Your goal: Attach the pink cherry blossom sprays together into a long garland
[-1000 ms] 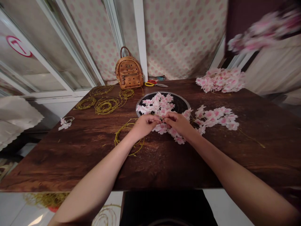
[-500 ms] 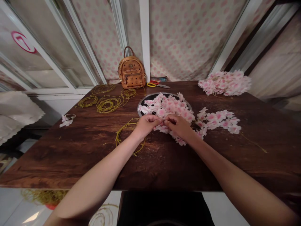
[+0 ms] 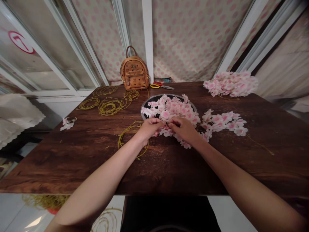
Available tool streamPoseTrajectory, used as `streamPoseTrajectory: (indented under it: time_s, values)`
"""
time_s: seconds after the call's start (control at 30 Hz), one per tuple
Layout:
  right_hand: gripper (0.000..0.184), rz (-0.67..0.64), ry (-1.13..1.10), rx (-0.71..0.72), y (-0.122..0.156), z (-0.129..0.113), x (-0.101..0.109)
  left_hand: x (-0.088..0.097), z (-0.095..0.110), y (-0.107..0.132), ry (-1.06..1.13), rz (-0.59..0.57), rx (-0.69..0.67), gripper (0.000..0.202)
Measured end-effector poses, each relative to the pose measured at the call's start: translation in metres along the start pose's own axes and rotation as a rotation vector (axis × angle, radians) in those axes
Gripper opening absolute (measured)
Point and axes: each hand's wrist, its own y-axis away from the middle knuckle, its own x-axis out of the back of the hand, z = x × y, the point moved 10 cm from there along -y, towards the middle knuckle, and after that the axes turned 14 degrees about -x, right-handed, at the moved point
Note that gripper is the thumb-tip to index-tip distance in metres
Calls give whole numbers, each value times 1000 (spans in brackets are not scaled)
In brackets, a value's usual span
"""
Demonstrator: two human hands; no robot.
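Observation:
My left hand [image 3: 150,128] and my right hand [image 3: 182,129] meet at the near edge of a heap of pink-and-white artificial blossoms [image 3: 172,109], pinching a thin blossom stem [image 3: 163,120] between their fingertips. The heap lies on a round black tray with a metal rim [image 3: 145,108]. A longer blossom spray [image 3: 224,124] stretches out to the right of my right hand. Beside my left wrist lies a loop of yellow-green wire [image 3: 127,129], touching nothing I hold.
All this lies on a dark wood-grain table [image 3: 72,158]. Several wire coils [image 3: 112,107] sit at the back left, with a small blossom sprig [image 3: 67,124] near the left edge. A tan backpack [image 3: 134,73], scissors [image 3: 160,86] and a blossom bunch [image 3: 229,83] stand along the back.
A blurred blossom bunch seen high at the right one second ago has gone, and the heap on the tray is larger. My hands stay almost in place.

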Motion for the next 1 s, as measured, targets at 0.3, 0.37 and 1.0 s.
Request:
streamPoseTrajectory:
  time_s: [0.3,0.37,1.0]
  values:
    - [15,27,39,20,-1,0,0,7,-4,-2,-94,-4,29,9]
    - [14,23,24,13,0,0,1,5,-1,-1,-109,-32,15,12]
    - [13,38,49,5,2,-6,6,-2,11,-7,-261,-102,-228,2]
